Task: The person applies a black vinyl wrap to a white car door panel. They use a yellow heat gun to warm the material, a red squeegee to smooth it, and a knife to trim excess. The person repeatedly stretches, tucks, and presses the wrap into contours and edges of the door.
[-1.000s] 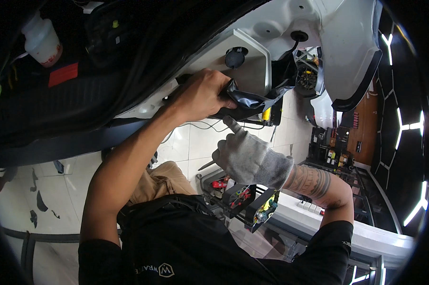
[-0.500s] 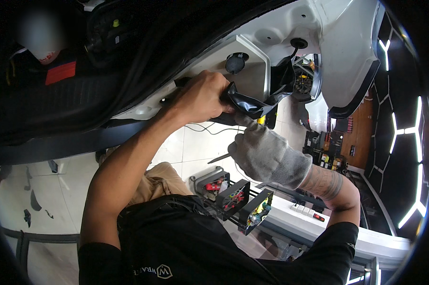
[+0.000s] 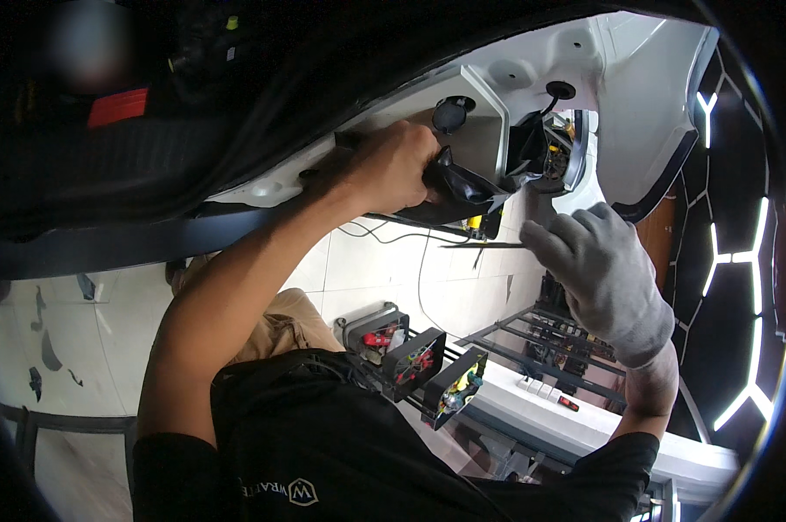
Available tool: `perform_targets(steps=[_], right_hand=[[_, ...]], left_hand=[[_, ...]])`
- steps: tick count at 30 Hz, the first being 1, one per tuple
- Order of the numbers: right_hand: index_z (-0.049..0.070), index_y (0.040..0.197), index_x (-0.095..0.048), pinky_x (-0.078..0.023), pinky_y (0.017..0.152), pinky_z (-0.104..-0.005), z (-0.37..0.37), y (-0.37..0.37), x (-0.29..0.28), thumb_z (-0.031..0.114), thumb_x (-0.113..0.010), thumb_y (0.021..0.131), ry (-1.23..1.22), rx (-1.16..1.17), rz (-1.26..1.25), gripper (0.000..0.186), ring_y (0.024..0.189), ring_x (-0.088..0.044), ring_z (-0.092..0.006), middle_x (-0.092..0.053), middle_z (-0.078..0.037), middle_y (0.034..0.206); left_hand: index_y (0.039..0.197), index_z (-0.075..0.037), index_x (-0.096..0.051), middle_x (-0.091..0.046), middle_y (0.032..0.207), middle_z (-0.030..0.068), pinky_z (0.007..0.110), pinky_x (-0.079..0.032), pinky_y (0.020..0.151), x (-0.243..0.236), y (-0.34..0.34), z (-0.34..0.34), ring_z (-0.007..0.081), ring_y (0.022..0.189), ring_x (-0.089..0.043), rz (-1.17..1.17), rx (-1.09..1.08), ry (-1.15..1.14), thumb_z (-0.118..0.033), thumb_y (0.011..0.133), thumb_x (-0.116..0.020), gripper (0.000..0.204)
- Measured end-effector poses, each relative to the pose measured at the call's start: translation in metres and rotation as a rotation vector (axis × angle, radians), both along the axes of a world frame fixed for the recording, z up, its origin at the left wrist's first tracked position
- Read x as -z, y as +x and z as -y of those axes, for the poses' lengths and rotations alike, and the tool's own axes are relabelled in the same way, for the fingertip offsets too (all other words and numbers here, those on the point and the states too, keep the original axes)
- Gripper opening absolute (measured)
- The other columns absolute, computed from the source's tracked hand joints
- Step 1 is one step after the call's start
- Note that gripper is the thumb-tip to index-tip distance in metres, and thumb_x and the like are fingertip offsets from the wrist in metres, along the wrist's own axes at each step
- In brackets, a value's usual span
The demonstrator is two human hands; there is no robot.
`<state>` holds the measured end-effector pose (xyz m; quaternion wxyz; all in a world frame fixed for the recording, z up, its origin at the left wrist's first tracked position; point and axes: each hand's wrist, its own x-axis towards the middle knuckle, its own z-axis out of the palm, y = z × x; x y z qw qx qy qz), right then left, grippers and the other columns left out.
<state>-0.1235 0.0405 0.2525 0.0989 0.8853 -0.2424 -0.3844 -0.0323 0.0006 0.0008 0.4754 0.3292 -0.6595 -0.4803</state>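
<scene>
My bare left hand is closed at the lower edge of a white car body panel, gripping a glossy black film. The film's loose part runs right from my fingers, wrinkled, toward an opening in the bodywork. My right hand, in a grey knit glove, is to the right of and below the film, apart from my left hand. Its fingers are curled round a thin dark pointed tool that sticks out to the left; the grip is partly hidden. A round black cap sits in the panel above my left hand.
A rubber grommet with a cable is in the white bodywork at upper right. Below stands a rack of black trays with tools and bottles. A cable lies on the tiled floor, and dark film scraps at left.
My right hand has moved right, away from the film and my left hand, taking the thin tool along. My left hand keeps its hold on the film. The view has shifted slightly.
</scene>
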Motion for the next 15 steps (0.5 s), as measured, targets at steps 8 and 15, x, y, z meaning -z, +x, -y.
perform_targets(steps=[8, 15], right_hand=[[0.007, 0.087, -0.060, -0.046, 0.063, -0.0355, 0.009, -0.003, 0.019, 0.003, -0.065, 0.069, -0.064, -0.032, 0.019, 0.019, 0.066, -0.060, -0.0204, -0.059, -0.004, 0.074], [0.008, 0.082, -0.061, -0.047, 0.065, -0.0346, 0.024, -0.004, 0.025, 0.006, -0.068, 0.072, -0.041, -0.021, 0.025, 0.013, 0.066, -0.060, -0.0189, -0.057, -0.003, 0.071]], left_hand=[[0.080, 0.003, -0.065, -0.066, 0.077, 0.0195, 0.040, -0.048, 0.069, -0.015, 0.005, -0.001, 0.0308, 0.072, -0.065, 0.061, 0.091, 0.110, -0.007, 0.062, -0.081, 0.026], [0.078, 0.002, -0.065, -0.065, 0.074, 0.0182, 0.040, -0.048, 0.069, -0.013, 0.007, -0.001, 0.0297, 0.068, -0.065, 0.070, 0.073, 0.055, -0.005, 0.062, -0.080, 0.023]])
